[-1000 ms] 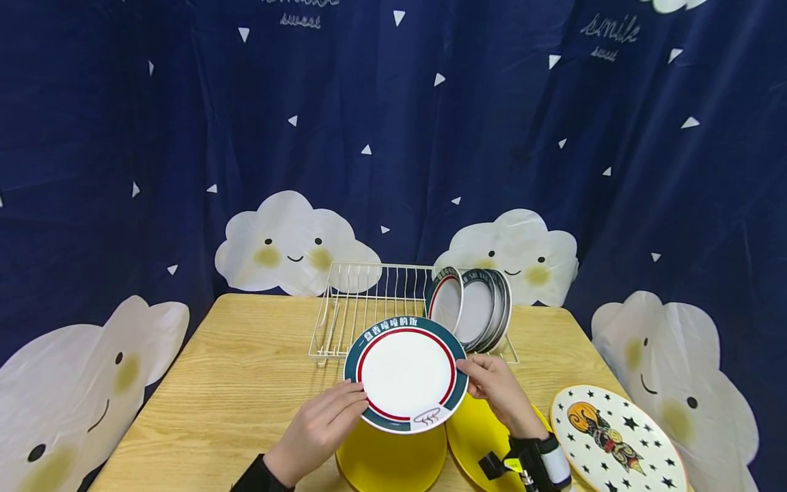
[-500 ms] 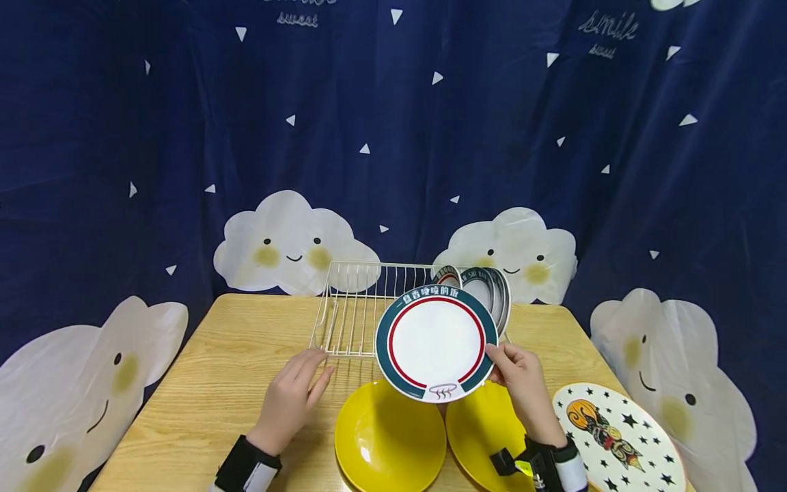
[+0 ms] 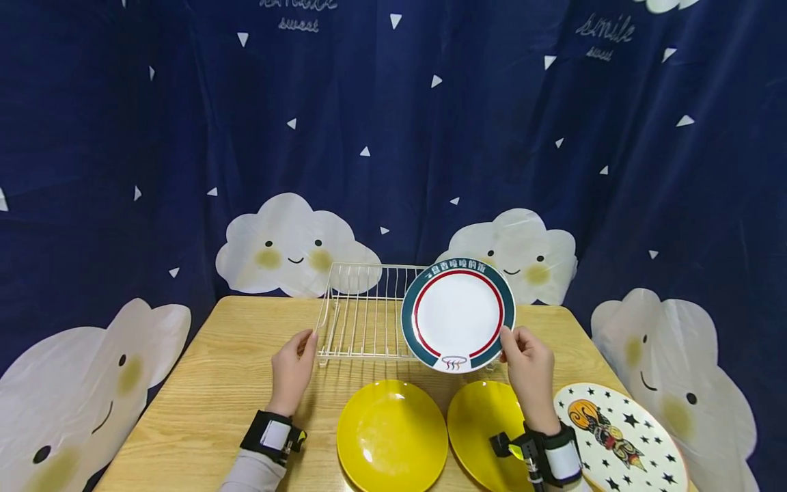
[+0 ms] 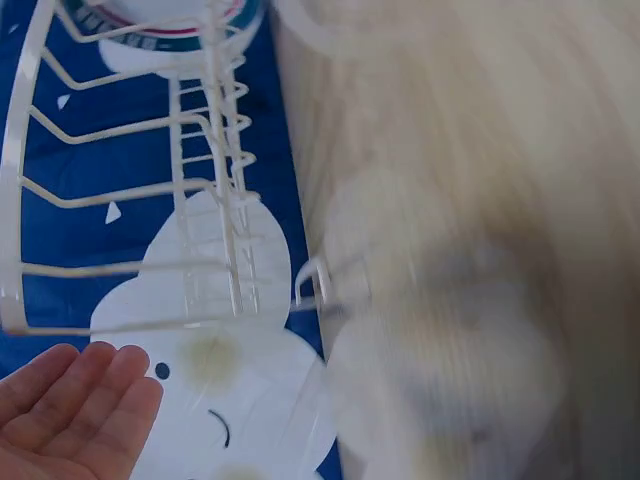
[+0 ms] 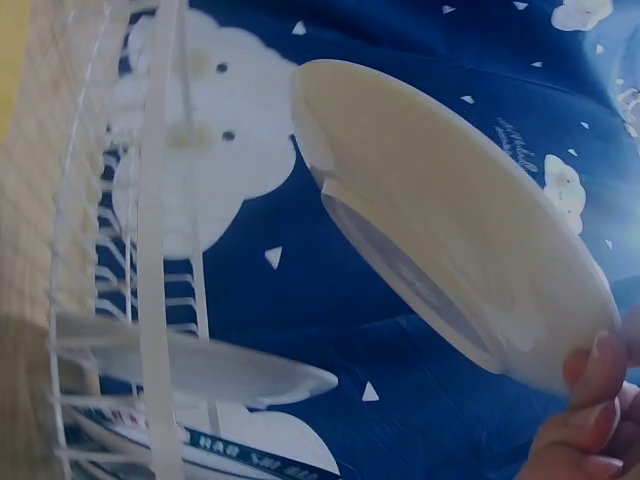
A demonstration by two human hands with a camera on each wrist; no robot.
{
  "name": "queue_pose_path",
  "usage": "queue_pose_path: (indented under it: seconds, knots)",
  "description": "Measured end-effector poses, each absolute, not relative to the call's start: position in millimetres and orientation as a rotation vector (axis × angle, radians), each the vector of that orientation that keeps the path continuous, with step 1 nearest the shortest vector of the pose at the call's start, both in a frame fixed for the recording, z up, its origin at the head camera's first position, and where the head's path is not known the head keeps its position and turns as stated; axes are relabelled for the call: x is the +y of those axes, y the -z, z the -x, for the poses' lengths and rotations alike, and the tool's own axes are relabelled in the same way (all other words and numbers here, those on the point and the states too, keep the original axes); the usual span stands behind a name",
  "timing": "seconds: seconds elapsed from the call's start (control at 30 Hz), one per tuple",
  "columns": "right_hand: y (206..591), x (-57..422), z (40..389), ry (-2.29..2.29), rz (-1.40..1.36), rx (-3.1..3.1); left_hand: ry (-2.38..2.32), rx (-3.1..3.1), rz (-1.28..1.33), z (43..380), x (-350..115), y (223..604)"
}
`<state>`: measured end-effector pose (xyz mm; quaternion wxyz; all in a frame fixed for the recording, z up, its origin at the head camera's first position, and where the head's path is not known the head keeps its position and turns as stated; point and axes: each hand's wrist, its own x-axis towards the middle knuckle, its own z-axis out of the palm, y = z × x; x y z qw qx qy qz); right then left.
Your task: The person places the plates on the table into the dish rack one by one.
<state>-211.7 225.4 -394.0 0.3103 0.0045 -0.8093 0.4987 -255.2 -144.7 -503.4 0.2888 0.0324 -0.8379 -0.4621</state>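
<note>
My right hand pinches the right rim of a white plate with a dark green border and a red ring. The plate is held up, tilted, over the right part of a white wire dish rack; its pale underside shows in the right wrist view. My left hand is at the rack's front left corner. In the left wrist view its fingers extend just below the rack's end rail; contact is unclear. Standing plates in the rack appear in the right wrist view, hidden behind the held plate from the head.
Two yellow plates lie side by side on the wooden table, in front of the rack. A white plate with stars and a cat-like figure lies at the right edge. Behind hangs a dark blue curtain with cloud prints.
The right hand has carried the plate up, right and back, over the rack. My left hand has let go of the plate's rim and moved to the rack's left corner.
</note>
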Motion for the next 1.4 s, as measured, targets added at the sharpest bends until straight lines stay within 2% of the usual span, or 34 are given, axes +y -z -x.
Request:
queue_pose_path:
  seconds: [0.33,0.67,1.03,1.4]
  knots:
    - [391,210,243,-0.764,-0.276,-1.913,1.292,-2.126,-0.199,265,-139,509]
    - [377,188,275,-0.478,-0.464,-1.856,1.312,-2.137,-0.229,267,-136,506]
    - [397,174,306,-0.397,-0.422,-1.988,1.313,-2.108,-0.242,269,-135,511]
    - [419,166,318,-0.365,-0.394,-2.094,1.299,-2.083,-0.235,268,-132,510]
